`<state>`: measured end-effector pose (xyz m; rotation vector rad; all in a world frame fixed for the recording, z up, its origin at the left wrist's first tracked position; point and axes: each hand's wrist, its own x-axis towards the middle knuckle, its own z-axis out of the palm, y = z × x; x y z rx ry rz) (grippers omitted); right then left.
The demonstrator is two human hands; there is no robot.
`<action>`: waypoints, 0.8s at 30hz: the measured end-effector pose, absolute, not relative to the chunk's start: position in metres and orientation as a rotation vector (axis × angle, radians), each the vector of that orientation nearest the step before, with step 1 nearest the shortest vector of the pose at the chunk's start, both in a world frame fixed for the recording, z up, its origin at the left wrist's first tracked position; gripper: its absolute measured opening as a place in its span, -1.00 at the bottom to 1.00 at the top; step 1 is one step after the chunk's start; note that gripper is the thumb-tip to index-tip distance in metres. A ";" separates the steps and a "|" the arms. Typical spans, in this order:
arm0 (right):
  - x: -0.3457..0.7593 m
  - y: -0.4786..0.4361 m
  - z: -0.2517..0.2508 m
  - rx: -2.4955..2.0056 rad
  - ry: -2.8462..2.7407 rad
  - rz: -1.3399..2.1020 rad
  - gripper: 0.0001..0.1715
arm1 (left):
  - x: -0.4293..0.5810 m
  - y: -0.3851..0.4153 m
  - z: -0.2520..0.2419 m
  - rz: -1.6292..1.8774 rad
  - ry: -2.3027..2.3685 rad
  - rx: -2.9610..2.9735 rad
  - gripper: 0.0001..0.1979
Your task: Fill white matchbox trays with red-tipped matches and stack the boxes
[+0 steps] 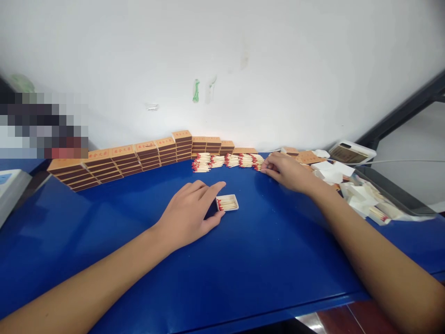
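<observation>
My left hand (193,211) rests on the blue table with thumb and fingers apart, at the left end of a small white matchbox tray (237,202). Red-tipped matches (226,204) lie inside the tray. Farther back, my right hand (283,170) has its fingers drawn together at the right end of a row of match piles (232,160). Whether anything is between those fingertips is too small to make out.
Stacked matchboxes (121,160) line the wall on the left and centre. White paper pieces (330,171), a black tray (392,192) and a white device (352,152) sit at the right. Another device (12,190) stands at the left edge.
</observation>
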<state>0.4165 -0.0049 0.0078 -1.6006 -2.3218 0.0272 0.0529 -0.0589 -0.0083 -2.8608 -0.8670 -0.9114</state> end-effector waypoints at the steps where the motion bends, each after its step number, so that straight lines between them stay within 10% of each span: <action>1: 0.416 -0.005 0.008 -1.599 -2.326 0.025 -0.79 | 0.053 -0.059 -0.008 -0.911 -0.867 -2.860 -0.42; 24: 0.335 -0.056 0.036 -1.328 -2.286 0.311 -0.76 | 0.054 -0.059 -0.008 -0.894 -0.898 -2.877 -0.42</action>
